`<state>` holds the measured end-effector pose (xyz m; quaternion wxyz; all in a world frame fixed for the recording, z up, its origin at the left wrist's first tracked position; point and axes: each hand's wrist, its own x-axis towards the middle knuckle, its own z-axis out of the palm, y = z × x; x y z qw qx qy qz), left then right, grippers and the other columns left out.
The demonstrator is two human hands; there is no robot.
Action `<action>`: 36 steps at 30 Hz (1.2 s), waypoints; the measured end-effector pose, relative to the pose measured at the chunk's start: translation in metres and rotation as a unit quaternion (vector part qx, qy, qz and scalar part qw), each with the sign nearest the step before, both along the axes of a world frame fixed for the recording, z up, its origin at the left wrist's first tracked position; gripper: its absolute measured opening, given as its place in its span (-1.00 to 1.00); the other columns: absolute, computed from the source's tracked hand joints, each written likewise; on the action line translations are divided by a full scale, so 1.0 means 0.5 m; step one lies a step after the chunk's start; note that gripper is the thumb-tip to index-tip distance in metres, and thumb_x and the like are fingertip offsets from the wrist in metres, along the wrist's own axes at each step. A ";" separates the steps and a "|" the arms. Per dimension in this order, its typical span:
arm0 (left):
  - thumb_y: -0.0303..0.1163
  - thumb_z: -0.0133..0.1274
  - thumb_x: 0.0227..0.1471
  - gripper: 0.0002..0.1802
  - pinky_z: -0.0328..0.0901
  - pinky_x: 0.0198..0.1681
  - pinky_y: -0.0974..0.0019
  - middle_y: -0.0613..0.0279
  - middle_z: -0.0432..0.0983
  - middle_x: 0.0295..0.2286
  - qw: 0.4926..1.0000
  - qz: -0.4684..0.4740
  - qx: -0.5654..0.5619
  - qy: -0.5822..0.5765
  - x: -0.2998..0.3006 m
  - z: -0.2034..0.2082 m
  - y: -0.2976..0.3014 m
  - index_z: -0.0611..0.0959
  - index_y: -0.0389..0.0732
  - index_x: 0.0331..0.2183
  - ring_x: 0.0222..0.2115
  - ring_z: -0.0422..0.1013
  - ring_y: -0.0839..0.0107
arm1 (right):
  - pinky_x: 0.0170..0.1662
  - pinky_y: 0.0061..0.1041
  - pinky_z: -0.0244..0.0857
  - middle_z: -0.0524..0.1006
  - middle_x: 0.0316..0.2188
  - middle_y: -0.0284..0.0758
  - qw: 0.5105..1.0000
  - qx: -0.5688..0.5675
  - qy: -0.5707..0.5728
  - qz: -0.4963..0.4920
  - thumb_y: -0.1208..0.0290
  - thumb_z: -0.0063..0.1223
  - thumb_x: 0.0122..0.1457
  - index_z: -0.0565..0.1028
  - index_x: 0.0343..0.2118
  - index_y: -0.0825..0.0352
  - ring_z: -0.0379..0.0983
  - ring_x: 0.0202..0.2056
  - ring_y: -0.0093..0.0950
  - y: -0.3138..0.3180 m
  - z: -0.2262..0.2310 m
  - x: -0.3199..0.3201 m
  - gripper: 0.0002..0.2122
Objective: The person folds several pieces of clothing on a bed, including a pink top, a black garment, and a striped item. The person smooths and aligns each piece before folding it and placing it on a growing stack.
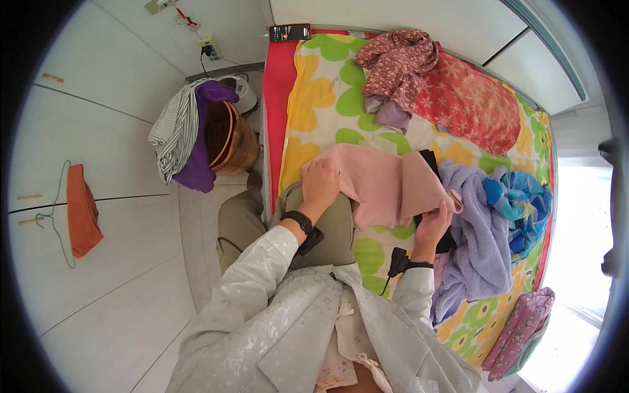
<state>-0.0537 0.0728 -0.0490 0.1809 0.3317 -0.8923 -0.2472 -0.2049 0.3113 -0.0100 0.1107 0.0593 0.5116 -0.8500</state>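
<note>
left hand [320, 183] is lying flat, fingers spread, pinning the pink cloth [377, 183] near the bed's [308, 98] left edge, partly over the knee. right hand [434, 226] is closed on the cloth's right end, pinching the folded flap by the lavender towel [475, 242]. the cloth is sitting mid-bed on the flowered sheet, half folded, with a dark item [429, 159] poking out behind it. to fold clean, judging from this: keeping the left palm down as the anchor, pulling the right end taut before laying it over, matching edges, then smoothing outward from the centre. risk: the towel and blue cloth [517, 200] are crowding the right side, so the flap could snag there. red pillow [468, 101] and floral cloth [396, 62] are lying toward the bed's far end, well apart. basket [229, 134] is standing on the floor off the left edge.
</note>
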 end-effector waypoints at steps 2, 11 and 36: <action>-0.42 -0.04 -0.04 -0.89 0.17 -0.22 0.06 0.08 0.42 -0.46 0.998 0.023 0.031 0.053 0.002 0.002 0.000 0.42 -0.24 -0.45 -0.32 0.32 0.08 | -0.16 -0.47 0.37 0.47 -0.15 -0.31 1.000 0.000 -0.007 0.017 0.49 -0.08 0.19 0.38 -0.14 0.31 0.43 -0.16 -0.48 -0.005 -0.018 0.008 -0.82; -0.45 -0.07 0.01 -0.89 0.22 -0.38 0.03 0.02 0.42 -0.54 0.988 0.053 0.054 0.136 0.006 0.023 -0.001 0.35 -0.26 -0.45 -0.45 0.36 0.00 | -0.25 -0.64 0.30 0.50 -0.29 -0.41 0.982 0.124 0.045 0.131 0.50 0.03 0.15 0.45 -0.19 0.37 0.40 -0.31 -0.64 -0.050 -0.043 0.033 -0.83; -0.41 -0.06 0.01 -0.90 0.24 -0.39 0.02 0.04 0.44 -0.55 0.989 0.033 0.078 0.120 0.001 0.012 -0.013 0.38 -0.21 -0.45 -0.45 0.38 0.01 | -0.35 -0.57 0.30 0.51 -0.44 -0.40 0.855 0.385 0.098 0.333 0.48 0.15 0.01 0.49 -0.24 0.36 0.40 -0.41 -0.61 -0.058 -0.260 0.054 -0.77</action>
